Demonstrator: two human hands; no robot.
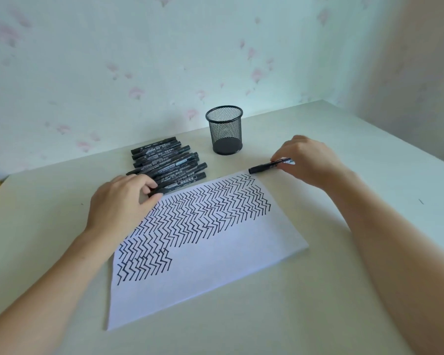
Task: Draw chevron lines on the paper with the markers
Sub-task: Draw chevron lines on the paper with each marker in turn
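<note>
A white sheet of paper (215,272) lies slanted on the table, its upper half filled with rows of black chevron lines. My right hand (309,160) grips a capped black marker (264,167) just beyond the paper's far right corner, the marker pointing left. My left hand (121,201) rests at the paper's far left corner, its fingers closed around the end of a black marker (164,190) at the near edge of a pile of several black markers (167,162).
An empty black mesh pen cup (224,130) stands behind the paper, near the wall. The pale table (369,290) ends at an edge on the right and on the left. A flowered wall rises at the back.
</note>
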